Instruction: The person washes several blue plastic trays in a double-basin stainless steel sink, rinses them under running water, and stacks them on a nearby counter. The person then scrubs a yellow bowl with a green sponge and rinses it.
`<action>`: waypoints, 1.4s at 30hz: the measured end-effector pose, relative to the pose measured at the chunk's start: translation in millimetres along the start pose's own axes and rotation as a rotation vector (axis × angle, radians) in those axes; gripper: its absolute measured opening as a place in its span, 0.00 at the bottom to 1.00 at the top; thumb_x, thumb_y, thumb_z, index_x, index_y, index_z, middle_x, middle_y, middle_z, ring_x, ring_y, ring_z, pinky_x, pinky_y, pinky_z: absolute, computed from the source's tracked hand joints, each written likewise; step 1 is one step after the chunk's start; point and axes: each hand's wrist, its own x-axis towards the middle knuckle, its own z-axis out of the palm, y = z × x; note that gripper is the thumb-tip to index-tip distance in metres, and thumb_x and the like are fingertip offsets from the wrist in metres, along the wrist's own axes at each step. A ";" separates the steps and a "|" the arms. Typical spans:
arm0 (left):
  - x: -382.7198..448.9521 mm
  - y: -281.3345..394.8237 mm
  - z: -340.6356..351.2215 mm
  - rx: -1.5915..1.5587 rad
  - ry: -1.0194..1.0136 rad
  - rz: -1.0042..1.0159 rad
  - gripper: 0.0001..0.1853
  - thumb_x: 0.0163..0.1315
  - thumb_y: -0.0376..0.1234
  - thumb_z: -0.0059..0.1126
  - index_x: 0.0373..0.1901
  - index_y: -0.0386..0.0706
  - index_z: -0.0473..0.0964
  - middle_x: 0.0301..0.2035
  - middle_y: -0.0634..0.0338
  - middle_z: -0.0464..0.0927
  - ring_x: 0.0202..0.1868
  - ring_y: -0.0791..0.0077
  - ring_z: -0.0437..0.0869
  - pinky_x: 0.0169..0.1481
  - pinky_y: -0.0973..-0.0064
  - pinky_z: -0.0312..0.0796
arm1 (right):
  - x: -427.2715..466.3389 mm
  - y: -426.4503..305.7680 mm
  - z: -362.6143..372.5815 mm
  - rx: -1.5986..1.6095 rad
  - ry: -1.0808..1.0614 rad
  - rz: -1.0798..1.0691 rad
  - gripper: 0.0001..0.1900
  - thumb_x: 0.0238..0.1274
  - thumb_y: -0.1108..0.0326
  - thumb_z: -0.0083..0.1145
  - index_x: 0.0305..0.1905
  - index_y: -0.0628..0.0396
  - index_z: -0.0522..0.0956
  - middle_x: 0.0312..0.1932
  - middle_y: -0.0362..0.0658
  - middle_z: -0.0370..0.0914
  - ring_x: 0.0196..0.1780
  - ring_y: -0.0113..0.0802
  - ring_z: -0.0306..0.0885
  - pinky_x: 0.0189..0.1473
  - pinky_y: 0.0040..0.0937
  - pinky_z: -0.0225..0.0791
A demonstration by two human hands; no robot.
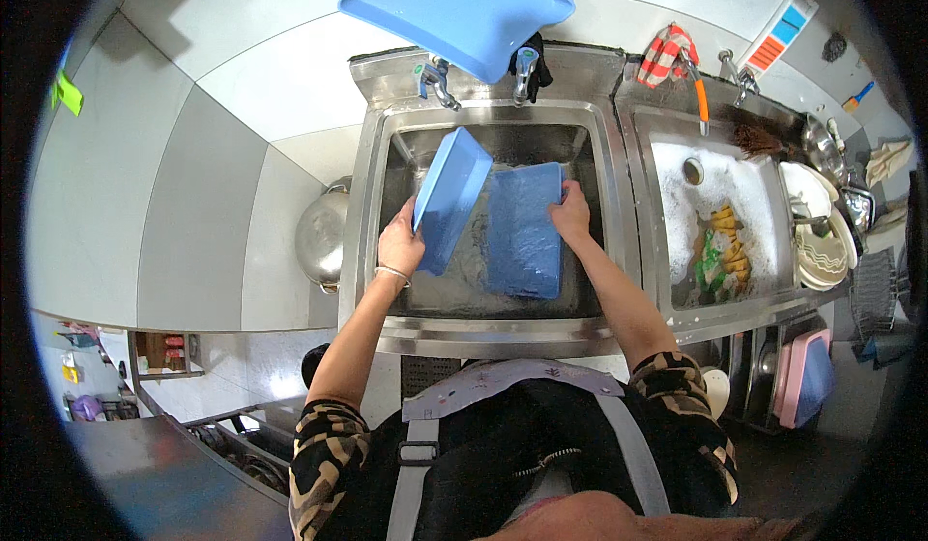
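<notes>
My left hand (pixel 401 240) grips the near edge of a blue plastic tray (pixel 453 193), which is tilted on its side over the left basin of a stainless steel sink (pixel 609 215). My right hand (pixel 573 211) holds the right edge of a second blue plastic tray (pixel 523 233), which lies at least partly in the water of the same basin. A white bracelet is on my left wrist. The fingertips under both trays are hidden. A larger light blue tray (pixel 457 4) rests behind the basin, by two taps.
Right of this basin, a second basin holds foamy water (pixel 674 178) and several items. Stacked dishes (pixel 823 251) and a metal pan (pixel 823 146) stand beyond it. A striped cloth (pixel 665 55) hangs behind. A metal pot (pixel 322 236) is left of the sink.
</notes>
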 end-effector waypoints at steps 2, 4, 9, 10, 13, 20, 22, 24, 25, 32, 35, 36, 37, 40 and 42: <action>-9.8 3.3 -2.7 -0.041 0.051 -0.028 0.24 0.63 0.27 0.57 0.62 0.41 0.70 0.46 0.39 0.82 0.49 0.41 0.83 0.53 0.51 0.74 | -22.5 -41.6 -28.4 0.048 0.022 -0.026 0.24 0.50 0.72 0.63 0.55 0.57 0.71 0.45 0.52 0.77 0.50 0.55 0.78 0.52 0.48 0.71; -11.3 8.3 -3.5 -0.111 0.072 -0.068 0.21 0.65 0.28 0.56 0.61 0.41 0.71 0.46 0.39 0.82 0.49 0.41 0.83 0.53 0.52 0.74 | -27.6 -61.1 -40.7 0.053 0.090 -0.112 0.22 0.51 0.73 0.61 0.53 0.57 0.71 0.41 0.51 0.76 0.50 0.55 0.75 0.51 0.49 0.70; -12.0 -3.9 15.9 -0.302 0.217 -0.041 0.20 0.70 0.32 0.54 0.62 0.40 0.69 0.46 0.41 0.82 0.49 0.43 0.84 0.53 0.55 0.75 | -38.5 -101.9 -73.3 0.287 0.202 -0.386 0.20 0.51 0.80 0.55 0.52 0.59 0.69 0.42 0.52 0.71 0.52 0.54 0.71 0.53 0.48 0.68; -14.2 -7.5 23.8 -0.371 0.262 -0.033 0.20 0.71 0.33 0.55 0.62 0.41 0.69 0.46 0.42 0.82 0.50 0.44 0.84 0.53 0.56 0.75 | -40.7 -101.5 -82.9 0.188 0.248 -0.529 0.19 0.52 0.82 0.53 0.52 0.61 0.69 0.49 0.55 0.71 0.54 0.53 0.72 0.55 0.43 0.69; -17.0 -5.6 28.9 -0.519 0.206 -0.130 0.21 0.73 0.37 0.56 0.64 0.41 0.68 0.46 0.43 0.83 0.48 0.51 0.86 0.52 0.63 0.76 | -39.9 -89.8 -100.9 0.406 0.176 -0.425 0.17 0.56 0.81 0.53 0.51 0.61 0.68 0.55 0.54 0.73 0.56 0.47 0.74 0.56 0.38 0.70; -19.5 9.1 64.3 -0.978 0.161 -0.075 0.22 0.73 0.36 0.56 0.63 0.35 0.67 0.46 0.57 0.81 0.48 0.76 0.80 0.55 0.75 0.72 | -13.0 -65.3 -101.3 0.736 0.155 -0.229 0.22 0.63 0.80 0.49 0.62 0.59 0.68 0.56 0.43 0.75 0.55 0.31 0.73 0.60 0.30 0.66; -21.5 20.7 67.2 -1.035 0.118 -0.109 0.22 0.71 0.35 0.59 0.62 0.35 0.67 0.46 0.57 0.81 0.46 0.76 0.80 0.53 0.76 0.73 | -19.5 -69.8 -89.9 0.769 0.055 -0.115 0.26 0.63 0.78 0.49 0.67 0.58 0.67 0.58 0.43 0.74 0.60 0.33 0.72 0.64 0.33 0.64; -26.1 30.1 64.3 -1.055 0.080 -0.136 0.24 0.68 0.35 0.64 0.61 0.35 0.67 0.45 0.57 0.81 0.45 0.76 0.81 0.52 0.76 0.74 | -20.8 -49.1 -56.7 0.908 -0.004 -0.143 0.26 0.63 0.78 0.49 0.67 0.59 0.67 0.61 0.44 0.73 0.62 0.33 0.71 0.66 0.32 0.63; -24.4 30.9 61.3 -0.975 0.054 -0.129 0.26 0.66 0.35 0.66 0.61 0.35 0.68 0.45 0.58 0.81 0.44 0.76 0.81 0.51 0.75 0.74 | -20.9 -51.2 -44.2 1.004 -0.042 -0.141 0.25 0.64 0.78 0.50 0.67 0.59 0.67 0.61 0.44 0.72 0.62 0.33 0.71 0.66 0.32 0.63; -14.9 28.9 30.4 -0.664 0.032 -0.168 0.21 0.66 0.32 0.64 0.58 0.38 0.70 0.40 0.60 0.79 0.41 0.78 0.78 0.49 0.75 0.74 | -8.1 -62.2 -9.7 1.013 -0.167 -0.117 0.25 0.69 0.66 0.56 0.68 0.59 0.67 0.62 0.48 0.73 0.64 0.40 0.71 0.66 0.39 0.63; -9.9 11.4 16.7 -0.703 0.112 -0.097 0.23 0.66 0.32 0.63 0.60 0.38 0.68 0.43 0.57 0.80 0.42 0.75 0.79 0.49 0.73 0.73 | 2.5 -26.7 1.7 0.271 -0.016 -0.324 0.29 0.69 0.59 0.58 0.69 0.61 0.66 0.66 0.54 0.71 0.68 0.49 0.68 0.70 0.45 0.60; -6.4 20.6 7.1 -0.609 0.102 -0.095 0.24 0.66 0.33 0.61 0.61 0.37 0.67 0.44 0.55 0.81 0.43 0.72 0.80 0.50 0.71 0.74 | 11.2 9.0 11.9 0.065 0.005 -0.212 0.34 0.66 0.58 0.60 0.71 0.62 0.63 0.70 0.60 0.65 0.72 0.56 0.62 0.73 0.49 0.56; -10.8 15.5 4.0 -0.563 0.121 -0.098 0.24 0.67 0.33 0.61 0.61 0.36 0.67 0.44 0.54 0.81 0.43 0.72 0.81 0.50 0.71 0.74 | 2.0 17.6 11.6 -0.099 -0.024 -0.046 0.34 0.65 0.60 0.60 0.72 0.63 0.62 0.71 0.62 0.63 0.72 0.57 0.61 0.73 0.50 0.56; -20.1 7.3 -0.4 -0.454 0.170 -0.055 0.24 0.69 0.36 0.58 0.62 0.35 0.67 0.44 0.51 0.82 0.46 0.68 0.82 0.52 0.69 0.74 | -15.6 80.9 33.9 -0.306 0.031 0.081 0.36 0.63 0.65 0.60 0.73 0.65 0.60 0.70 0.65 0.61 0.72 0.61 0.60 0.72 0.52 0.58; -25.8 -0.4 -1.2 -0.571 0.143 -0.130 0.24 0.69 0.37 0.58 0.61 0.35 0.67 0.45 0.50 0.82 0.46 0.67 0.82 0.52 0.69 0.73 | -14.8 91.9 41.3 -0.320 -0.016 0.125 0.35 0.64 0.65 0.59 0.72 0.65 0.60 0.68 0.66 0.64 0.72 0.62 0.60 0.71 0.51 0.59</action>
